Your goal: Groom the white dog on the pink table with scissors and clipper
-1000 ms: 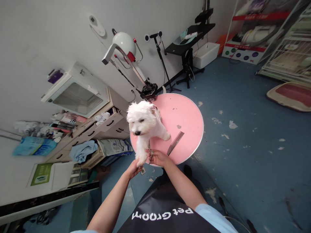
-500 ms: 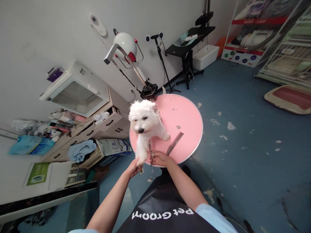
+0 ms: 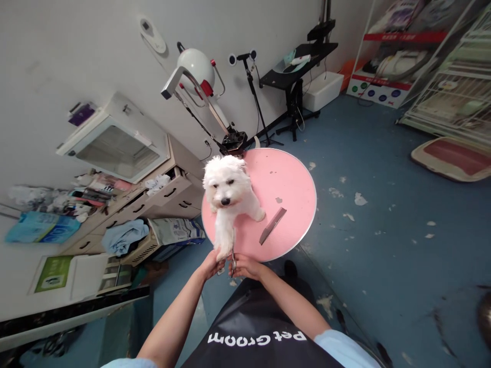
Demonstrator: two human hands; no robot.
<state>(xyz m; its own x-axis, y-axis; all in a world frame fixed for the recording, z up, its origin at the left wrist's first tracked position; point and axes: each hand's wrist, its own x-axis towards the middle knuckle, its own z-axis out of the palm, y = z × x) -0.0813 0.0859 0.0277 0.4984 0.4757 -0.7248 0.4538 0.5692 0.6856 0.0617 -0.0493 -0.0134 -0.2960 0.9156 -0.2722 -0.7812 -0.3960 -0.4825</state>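
Observation:
A white fluffy dog (image 3: 227,184) is on a round pink table (image 3: 295,189), facing me, with one front leg stretched toward me. My left hand (image 3: 210,265) is closed round the paw of that leg. My right hand (image 3: 243,266) grips a pair of scissors (image 3: 233,255) by the finger loops, the blades pointing up along the side of the leg. Whether the blades touch the fur I cannot tell. A metal comb (image 3: 273,226) lies on the tabletop beyond my right hand.
Behind the table stand a white-and-red dryer (image 3: 195,69) on an arm and a thin black stand (image 3: 253,92). Drawers (image 3: 146,204) topped by a white glass-fronted cabinet (image 3: 118,145) are at left. At right are a wire cage (image 3: 456,97) and a shallow tray (image 3: 456,158).
My right hand has drawn back toward me with the scissors, from beside the leg to near the paw. The dog's head has turned a little to the right. My left hand keeps the paw.

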